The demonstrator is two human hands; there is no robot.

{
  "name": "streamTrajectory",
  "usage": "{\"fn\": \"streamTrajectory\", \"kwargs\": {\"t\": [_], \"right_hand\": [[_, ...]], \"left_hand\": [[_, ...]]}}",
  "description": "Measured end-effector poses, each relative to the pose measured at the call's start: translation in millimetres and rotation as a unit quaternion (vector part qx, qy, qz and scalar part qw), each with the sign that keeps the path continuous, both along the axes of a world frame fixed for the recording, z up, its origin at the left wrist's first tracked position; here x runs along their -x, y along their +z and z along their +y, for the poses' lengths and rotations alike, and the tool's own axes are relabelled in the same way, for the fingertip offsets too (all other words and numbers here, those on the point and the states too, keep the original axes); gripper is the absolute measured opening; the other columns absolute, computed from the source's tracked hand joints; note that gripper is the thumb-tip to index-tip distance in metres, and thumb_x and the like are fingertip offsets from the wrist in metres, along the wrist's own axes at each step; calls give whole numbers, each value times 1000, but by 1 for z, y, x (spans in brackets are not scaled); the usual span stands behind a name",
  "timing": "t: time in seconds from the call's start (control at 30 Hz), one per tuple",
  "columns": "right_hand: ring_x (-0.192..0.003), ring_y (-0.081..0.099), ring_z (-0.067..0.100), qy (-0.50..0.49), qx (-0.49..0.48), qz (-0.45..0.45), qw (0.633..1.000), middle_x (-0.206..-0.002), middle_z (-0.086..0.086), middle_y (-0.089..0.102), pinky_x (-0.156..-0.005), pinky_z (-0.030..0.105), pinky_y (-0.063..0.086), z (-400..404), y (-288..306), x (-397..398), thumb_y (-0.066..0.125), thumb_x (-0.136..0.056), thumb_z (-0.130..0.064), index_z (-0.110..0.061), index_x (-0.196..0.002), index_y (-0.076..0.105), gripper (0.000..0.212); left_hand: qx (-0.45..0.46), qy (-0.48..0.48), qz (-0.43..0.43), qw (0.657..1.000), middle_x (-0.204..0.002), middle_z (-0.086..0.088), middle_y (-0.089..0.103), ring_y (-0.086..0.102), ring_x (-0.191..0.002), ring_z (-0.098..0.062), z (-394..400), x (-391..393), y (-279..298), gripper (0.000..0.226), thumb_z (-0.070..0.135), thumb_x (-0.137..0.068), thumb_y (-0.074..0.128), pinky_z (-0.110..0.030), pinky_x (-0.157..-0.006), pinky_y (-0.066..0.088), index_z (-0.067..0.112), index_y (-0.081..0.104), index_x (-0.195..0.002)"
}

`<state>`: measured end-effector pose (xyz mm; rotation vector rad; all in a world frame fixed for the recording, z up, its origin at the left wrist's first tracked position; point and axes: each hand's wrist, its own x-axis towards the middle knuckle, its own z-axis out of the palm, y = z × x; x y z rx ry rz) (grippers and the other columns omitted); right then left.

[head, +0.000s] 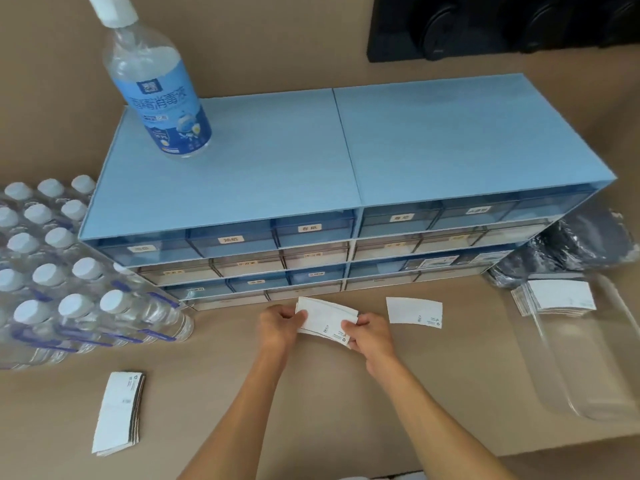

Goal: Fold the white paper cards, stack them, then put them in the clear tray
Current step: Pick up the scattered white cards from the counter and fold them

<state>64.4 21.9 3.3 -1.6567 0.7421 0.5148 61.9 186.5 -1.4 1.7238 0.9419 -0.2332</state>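
**Thin cards held at both ends, in front of the drawer cabinet**

While the two hands work just in front of the blue drawer cabinet, a small bundle of white paper cards is held between them above the table. The left hand pinches the left end of the bundle with thumb and fingers closed on it, and the right hand pinches the lower right corner in the same way. So both grips are narrow and both hold the cards.

The cards look very light and thin, and I judge they bend easily and keep a crease once it is pressed. The faces seem smooth, so the sheets may slide on each other; holding the short ends and squeezing lightly should keep the edges together. A hard squeeze in the middle would probably make a wrong fold.

One single card lies flat near the front of the cabinet, to the right of the hands. A pile of cards lies well apart from the cabinet, toward the person and to the left. The clear tray is right of the cabinet's front corner, with another stack at its far end; I cannot tell whether this stack lies inside or on the rim.
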Motion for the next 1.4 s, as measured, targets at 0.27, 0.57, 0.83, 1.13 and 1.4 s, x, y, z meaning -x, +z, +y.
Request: {"fn": "streamTrajectory", "kwargs": {"t": [0.27,0.57,0.83,1.13,1.4], "right_hand": [[-58,65,18,-73,45,20,996,-78,14,74,-49,20,44,-11,-6,7,69,-77,-4,-3,-72,70,5],[-75,71,32,-117,63,19,991,-87,20,73,-59,33,53,-6,-18,1,64,-76,-1,7,-89,69,16],[-62,63,25,-116,56,5,992,-75,16,69,-52,23,44,-10,-23,2,69,-75,0,5,-76,65,6],[-66,66,25,-100,58,-26,993,-69,5,64,-57,28,53,-18,-22,9,74,-76,-4,-9,-76,55,20],[-57,66,13,-123,-13,-29,992,-71,6,68,-51,22,52,-47,-16,13,71,-80,1,-3,-86,67,8]], "left_hand": [[-39,-101,53,993,-95,-5,72,65,-87,-24,-27,-31,-12,10,19,-84,76,-31,-83,52,11,73,-91],[-87,-112,72,987,-104,-9,74,61,-77,-21,-40,-39,-14,21,20,-85,75,-25,-69,45,8,75,-104],[-94,-115,66,987,-88,-4,71,65,-81,-24,-36,-40,-15,9,19,-81,79,-30,-78,55,18,70,-83],[-63,-86,48,993,-72,10,62,56,-63,-5,-38,-30,-12,16,15,-82,78,-19,-52,39,20,63,-77],[-17,-78,21,997,-89,-2,68,65,-78,-20,-58,-28,-10,23,10,-81,79,-26,-67,50,11,64,-97]]}}
